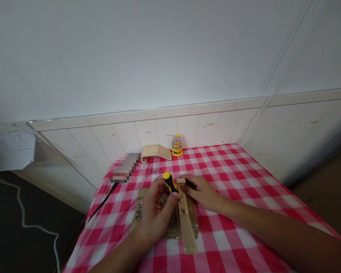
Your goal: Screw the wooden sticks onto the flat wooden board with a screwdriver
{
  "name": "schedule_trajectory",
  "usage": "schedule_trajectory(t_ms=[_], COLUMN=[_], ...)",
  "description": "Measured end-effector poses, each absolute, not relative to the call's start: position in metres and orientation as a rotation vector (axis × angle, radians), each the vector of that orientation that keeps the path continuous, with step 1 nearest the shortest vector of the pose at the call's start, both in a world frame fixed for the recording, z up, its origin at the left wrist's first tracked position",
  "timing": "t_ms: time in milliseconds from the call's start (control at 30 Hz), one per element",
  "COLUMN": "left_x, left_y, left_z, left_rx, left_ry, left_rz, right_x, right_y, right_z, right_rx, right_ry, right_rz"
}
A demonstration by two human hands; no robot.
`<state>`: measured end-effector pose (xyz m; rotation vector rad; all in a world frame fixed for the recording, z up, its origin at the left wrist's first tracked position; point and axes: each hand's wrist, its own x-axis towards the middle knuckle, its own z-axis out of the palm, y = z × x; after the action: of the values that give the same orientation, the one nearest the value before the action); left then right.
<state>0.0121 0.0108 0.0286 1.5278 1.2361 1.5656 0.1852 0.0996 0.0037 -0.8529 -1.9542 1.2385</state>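
My left hand [155,212] is closed around a yellow-and-black screwdriver [171,182], its handle tilted up and its lower end near the wooden piece. My right hand [200,191] grips the far end of that long wooden piece [187,229] from the right side. Two dark metal fittings show on the wood's upper face. Under the wood and both hands lies a flat brown package [142,204] with dark printed patterns and a shiny plastic wrap. Whether the screwdriver's tip touches a fitting is hidden by my fingers.
A red-and-white checked cloth [230,235] covers the table. Toward the wall stand a bent wooden board [156,152] with holes and a yellow-capped clear container [177,145]. Several screws [153,171] lie before them. A blurred-out flat object [125,167] with a black cable [102,203] lies left.
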Motion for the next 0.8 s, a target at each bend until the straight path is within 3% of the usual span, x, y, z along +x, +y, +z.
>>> schedule_trajectory(t_ms=[433,800], left_x=[0.0147,0.0154], left_y=[0.0108,0.0113], left_z=[0.0263,0.0318], left_rx=[1.571,1.668], left_ry=[1.163,1.384], left_rz=[1.507,1.493], right_x=[0.1849,0.1867], right_y=[0.0997,0.101], right_z=[0.0066,0.0039], right_rx=[-0.853,-0.857], right_ry=[-1.944,-1.938], right_rz=[1.252,1.265])
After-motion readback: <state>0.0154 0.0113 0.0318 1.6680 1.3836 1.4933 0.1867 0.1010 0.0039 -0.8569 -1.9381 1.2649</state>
